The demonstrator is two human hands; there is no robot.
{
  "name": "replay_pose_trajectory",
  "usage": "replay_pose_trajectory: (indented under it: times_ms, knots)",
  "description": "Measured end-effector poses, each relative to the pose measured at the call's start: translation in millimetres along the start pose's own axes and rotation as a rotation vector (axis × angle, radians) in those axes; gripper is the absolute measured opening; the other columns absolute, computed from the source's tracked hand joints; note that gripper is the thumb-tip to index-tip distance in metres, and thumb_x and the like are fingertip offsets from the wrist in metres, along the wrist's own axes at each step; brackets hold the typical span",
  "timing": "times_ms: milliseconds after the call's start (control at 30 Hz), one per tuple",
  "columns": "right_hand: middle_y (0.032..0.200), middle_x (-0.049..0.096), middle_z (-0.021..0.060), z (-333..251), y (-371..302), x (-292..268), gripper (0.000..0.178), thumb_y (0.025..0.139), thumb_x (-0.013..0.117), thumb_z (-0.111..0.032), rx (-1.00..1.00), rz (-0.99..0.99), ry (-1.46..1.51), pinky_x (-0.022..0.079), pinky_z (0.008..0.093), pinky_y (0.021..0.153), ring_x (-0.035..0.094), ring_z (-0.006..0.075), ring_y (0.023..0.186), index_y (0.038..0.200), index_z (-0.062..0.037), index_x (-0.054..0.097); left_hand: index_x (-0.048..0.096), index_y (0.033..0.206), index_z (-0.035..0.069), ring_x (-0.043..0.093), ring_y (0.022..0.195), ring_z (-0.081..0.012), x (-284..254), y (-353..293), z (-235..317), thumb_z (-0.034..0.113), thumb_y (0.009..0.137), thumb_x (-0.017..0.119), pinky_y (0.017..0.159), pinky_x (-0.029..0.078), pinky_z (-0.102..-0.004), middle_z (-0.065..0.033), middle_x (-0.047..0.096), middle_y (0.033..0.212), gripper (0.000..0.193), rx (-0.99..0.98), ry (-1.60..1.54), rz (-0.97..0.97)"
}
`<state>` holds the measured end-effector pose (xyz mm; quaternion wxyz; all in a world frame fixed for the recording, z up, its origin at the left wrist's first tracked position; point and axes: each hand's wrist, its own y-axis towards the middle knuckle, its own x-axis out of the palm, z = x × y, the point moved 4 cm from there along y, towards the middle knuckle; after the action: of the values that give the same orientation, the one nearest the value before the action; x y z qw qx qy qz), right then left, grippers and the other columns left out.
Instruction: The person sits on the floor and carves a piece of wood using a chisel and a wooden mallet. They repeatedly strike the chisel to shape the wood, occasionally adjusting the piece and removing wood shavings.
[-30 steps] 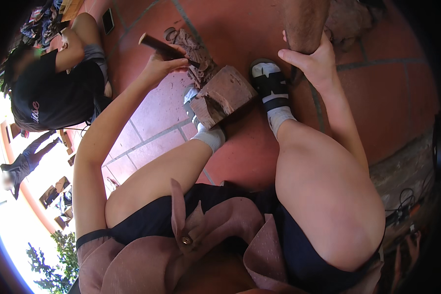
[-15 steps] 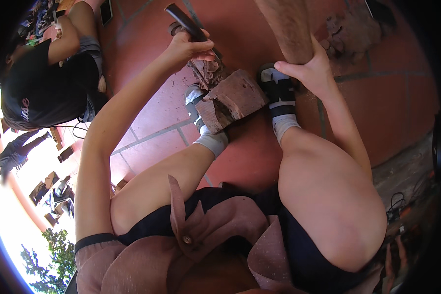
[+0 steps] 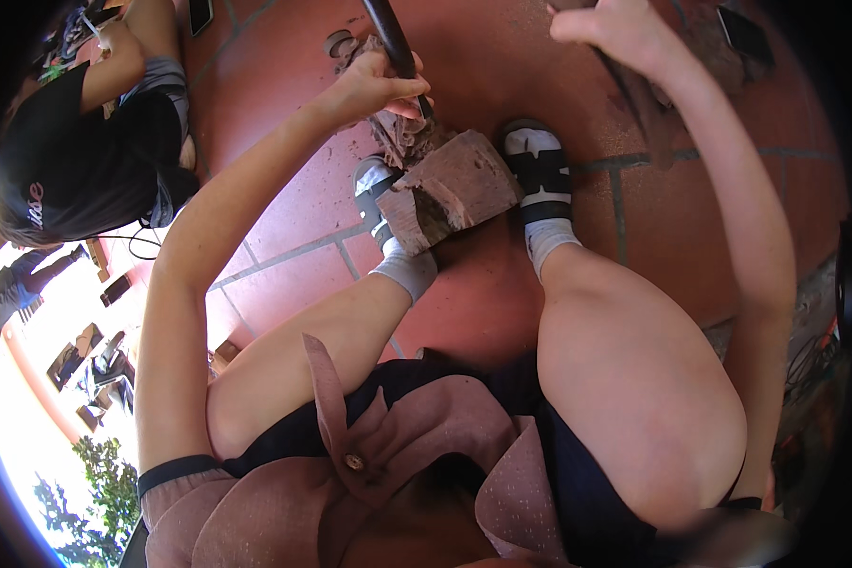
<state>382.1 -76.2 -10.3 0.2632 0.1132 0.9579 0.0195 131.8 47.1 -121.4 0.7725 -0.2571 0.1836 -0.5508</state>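
Note:
A dark rod-shaped chisel [image 3: 388, 33] stands nearly upright in my closed left hand [image 3: 383, 87], its lower end at the far left corner of a wooden block [image 3: 464, 180]. The block lies tilted on the floor between my sandalled feet, with a rough, gouged top. Curled shavings [image 3: 402, 137] heap up against its far left side, below my left hand. Raised at the top edge, my right hand [image 3: 625, 33] is closed round a brown wooden club [image 3: 573, 6], most of which is out of the picture.
Red floor tiles [image 3: 350, 275] surround the block. A phone-like dark slab [image 3: 746, 36] lies at the far right. Someone in a black shirt [image 3: 85, 166] crouches at the left. Cables [image 3: 814, 364] and clutter line the right edge. A blurred shape [image 3: 729, 540] shows at the lower right.
My right hand has lifted the wooden club away from beside my right foot, up to the top edge. My left hand has shifted slightly right, and the chisel now stands more upright.

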Motion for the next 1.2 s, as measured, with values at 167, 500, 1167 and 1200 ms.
replay_pose_trajectory:
  times_ms: [167,500,1167,1200]
  knots:
    - [0.104,0.062,0.0093,-27,38,-22,0.087,0.057,0.079,-0.010,0.224,-0.131,0.035,0.052,0.0353,0.068,0.063,0.0197,0.079,0.136,-0.0026,0.044,0.050,0.112,0.000,0.068,0.089,-0.0218,2,12,-10,0.007,0.089,0.066,0.074,0.063,-0.0323,-0.0113,0.061,0.098,0.029,-0.044,-0.081,0.028]
    - [0.114,0.063,0.0212,-39,79,-4,0.086,0.057,0.076,-0.009,-0.066,-0.587,-0.715,0.049,0.0417,0.087,0.061,0.0353,0.104,0.137,-0.0050,0.044,0.050,0.113,-0.006,0.070,0.087,-0.0250,5,8,-5,0.005,0.085,0.070,0.070,0.063,-0.0306,-0.0166,0.065,0.097,0.036,-0.046,-0.069,0.043]
    - [0.112,0.063,0.0215,-36,44,-10,0.077,0.061,0.071,-0.010,0.033,-0.171,-0.292,0.050,0.0381,0.085,0.063,0.0307,0.099,0.132,0.0018,0.045,0.050,0.109,0.006,0.067,0.096,-0.0219,12,-2,9,0.008,0.089,0.065,0.073,0.060,-0.0314,-0.0072,0.061,0.098,0.025,0.040,0.049,-0.021]
    - [0.114,0.062,0.0226,-31,42,-12,0.076,0.061,0.070,-0.010,-0.062,-0.206,-0.419,0.049,0.0392,0.088,0.062,0.0330,0.103,0.132,0.0019,0.045,0.050,0.108,0.006,0.067,0.096,-0.0215,15,1,11,0.009,0.089,0.065,0.072,0.060,-0.0311,-0.0072,0.061,0.098,0.024,0.061,0.075,-0.036]
